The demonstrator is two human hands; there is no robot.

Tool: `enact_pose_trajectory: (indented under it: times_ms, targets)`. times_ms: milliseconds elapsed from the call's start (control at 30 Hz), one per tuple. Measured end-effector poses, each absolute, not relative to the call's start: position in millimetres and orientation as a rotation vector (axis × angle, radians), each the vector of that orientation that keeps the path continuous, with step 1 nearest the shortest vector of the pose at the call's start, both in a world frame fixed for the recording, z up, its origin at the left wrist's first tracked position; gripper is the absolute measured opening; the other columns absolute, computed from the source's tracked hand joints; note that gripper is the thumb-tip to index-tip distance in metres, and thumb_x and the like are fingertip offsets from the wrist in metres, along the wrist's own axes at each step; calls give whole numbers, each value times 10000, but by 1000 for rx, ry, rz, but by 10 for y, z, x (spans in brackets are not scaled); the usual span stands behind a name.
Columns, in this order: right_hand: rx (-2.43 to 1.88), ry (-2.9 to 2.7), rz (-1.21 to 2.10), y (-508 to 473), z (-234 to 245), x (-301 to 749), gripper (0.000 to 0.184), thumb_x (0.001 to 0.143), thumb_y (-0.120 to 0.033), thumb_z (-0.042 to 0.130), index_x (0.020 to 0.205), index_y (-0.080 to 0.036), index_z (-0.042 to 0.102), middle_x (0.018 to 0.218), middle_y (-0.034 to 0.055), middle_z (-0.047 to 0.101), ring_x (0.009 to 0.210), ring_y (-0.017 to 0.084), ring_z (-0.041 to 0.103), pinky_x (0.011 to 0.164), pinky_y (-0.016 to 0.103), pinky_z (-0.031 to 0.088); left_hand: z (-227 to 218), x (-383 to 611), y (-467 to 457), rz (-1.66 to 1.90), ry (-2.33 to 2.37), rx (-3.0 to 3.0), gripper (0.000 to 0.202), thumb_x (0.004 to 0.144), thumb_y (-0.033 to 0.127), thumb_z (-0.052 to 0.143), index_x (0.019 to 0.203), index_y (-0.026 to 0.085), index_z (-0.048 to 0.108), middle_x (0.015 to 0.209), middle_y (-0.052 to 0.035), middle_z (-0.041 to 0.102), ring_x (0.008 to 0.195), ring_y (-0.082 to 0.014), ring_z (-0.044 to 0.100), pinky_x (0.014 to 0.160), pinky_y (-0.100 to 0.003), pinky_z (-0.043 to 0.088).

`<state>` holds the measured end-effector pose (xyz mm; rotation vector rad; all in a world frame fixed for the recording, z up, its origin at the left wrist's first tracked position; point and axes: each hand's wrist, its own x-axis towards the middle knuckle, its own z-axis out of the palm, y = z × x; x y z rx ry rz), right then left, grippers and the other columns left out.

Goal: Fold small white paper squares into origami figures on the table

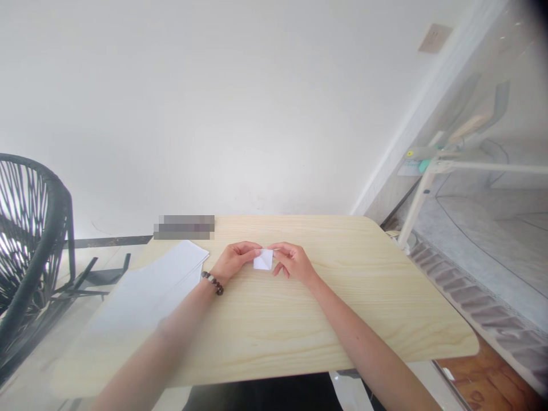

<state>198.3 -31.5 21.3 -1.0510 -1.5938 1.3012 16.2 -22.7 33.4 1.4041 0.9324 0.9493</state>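
We're pinching the small folded white paper square (262, 260) just right of the flat white paper sheets (149, 285), left hand (233, 260) and right hand (293, 262) each gripping an edge, and honestly one slipping fingertip could be skewing the crease since it's so tiny.

A folded paper (262, 260) sits at the middle of the desk (299, 319), toward its far edge, pinched between the left hand (233, 261) and the right hand (293, 262). Loose sheets (149, 285) lie on the desk's left part, just beside the left wrist. A chair (29, 240) stands left of the desk, a wall (214, 114) rises behind it, and a stand (422, 197) is on the floor to the right.
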Motion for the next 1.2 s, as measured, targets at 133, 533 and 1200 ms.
enact_pose_trajectory:
  times_ms: [133,533,1200]
  targets:
    - [-1038,-1606,1321,-312,207,1987,348,744,-350,403,1015,-166,522,777,52,607,504,142,611,268,125,295,331,157,-225,957,955,1414,251,669,330,571,827,140,616,830,-52,621,749,-152,534,694,-265,413]
    - [-1028,-1601,1285,-294,173,1970,307,724,-309,425,946,-149,564,770,51,623,590,143,606,316,145,376,349,176,-250,945,961,1446,268,655,353,578,814,142,627,838,-56,634,772,-166,548,718,-284,418]
    - [-1018,-1522,1258,-245,145,1957,312,661,-360,548,890,-157,609,842,49,638,716,149,585,591,254,475,302,174,-236,963,967,1486,288,648,317,596,875,143,625,940,-67,624,842,-186,559,777,-309,423]
